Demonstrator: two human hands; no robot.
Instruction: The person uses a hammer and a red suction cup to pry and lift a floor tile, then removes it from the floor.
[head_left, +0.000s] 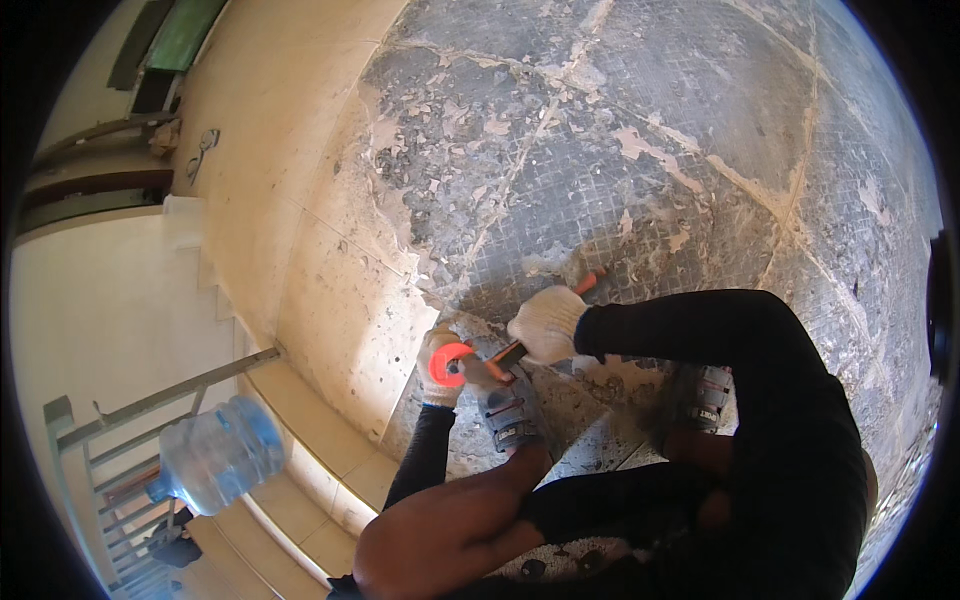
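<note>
My left hand (436, 388), in a cream knit work glove, grips a chisel whose round red hand guard (442, 361) faces up. Its blade is hidden below the hand. In a matching glove, my right hand (549, 324) is closed on the black and orange handle (514, 352) of a hammer. The handle's orange end (590, 281) sticks out behind that hand. The hammer's head (477, 370) is blurred and lies close beside the chisel's struck end; I cannot tell whether they touch. Both hands are low, near the edge of the beige floor tiles (345, 262).
Rough grey floor (570, 187) with mortar ridges and loose chips spreads ahead. My sandalled left foot (510, 412) is just behind the hammer. To the left are tiled steps (322, 450), a metal railing (172, 390) and a large blue water bottle (225, 454). A metal object (202, 154) lies on the tiles.
</note>
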